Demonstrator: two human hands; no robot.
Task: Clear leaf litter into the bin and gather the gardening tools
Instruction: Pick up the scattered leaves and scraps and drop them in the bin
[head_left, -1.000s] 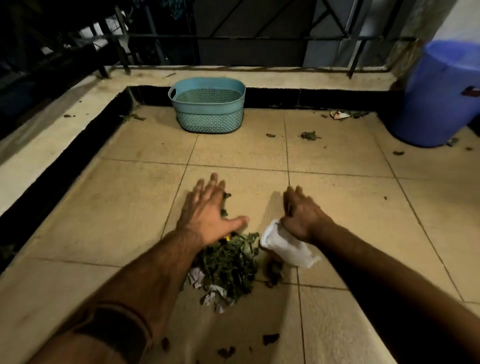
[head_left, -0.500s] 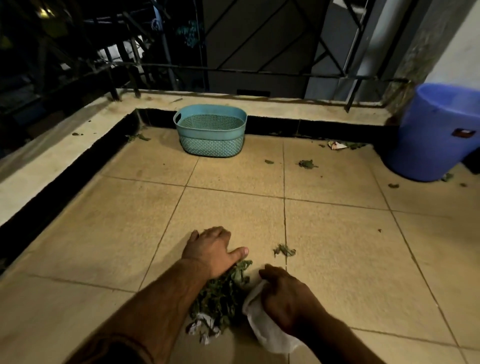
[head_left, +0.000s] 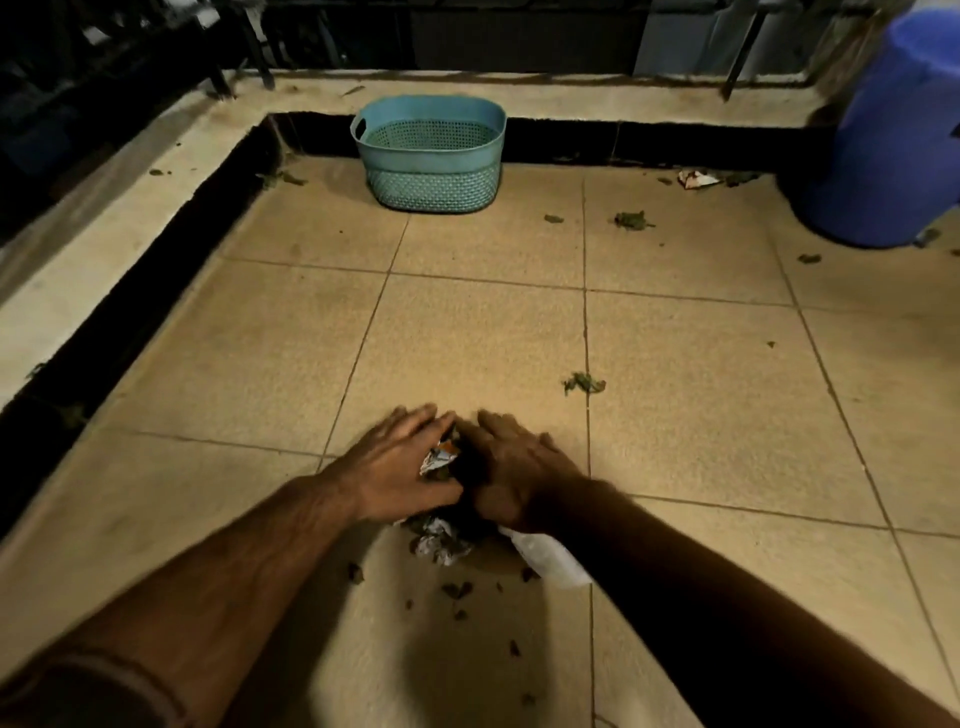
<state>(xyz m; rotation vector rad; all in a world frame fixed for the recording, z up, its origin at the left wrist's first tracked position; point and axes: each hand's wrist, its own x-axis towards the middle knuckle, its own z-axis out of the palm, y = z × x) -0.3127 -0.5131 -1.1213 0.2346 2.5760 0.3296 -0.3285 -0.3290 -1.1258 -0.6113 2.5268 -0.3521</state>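
- Low at centre frame, our left hand (head_left: 397, 470) and right hand (head_left: 511, 470) now sit side by side over the litter pile (head_left: 441, 535); a second ago they were apart, with the heap open between them.
- Since then the leaves and crumpled paper have been squeezed into a tighter clump, mostly hidden under our palms. We judge this as the gather-up step, with lifting to the bin next.
- Left hand: fingers spread and pointing toward 12 o'clock, palm down, pressing on the clump rather than wrapped round it.
- Right hand: palm down, fingers extended toward 11 o'clock. A white cloth or bag (head_left: 545, 558) trails out from under it toward 5 o'clock; whether the fingers pinch it, we cannot tell.
- Both forearms reach in from 7 and 4 o'clock.
- Teal basket (head_left: 431, 156) stands at 12 o'clock against the kerb, well apart from the pile; blue bin (head_left: 893, 156) at 2 o'clock.
- Stray leaves (head_left: 584, 383) remain at 1 o'clock, more near the bin, and crumbs (head_left: 457, 590) at 6 o'clock. Plenty left.
- No gardening tools in view.
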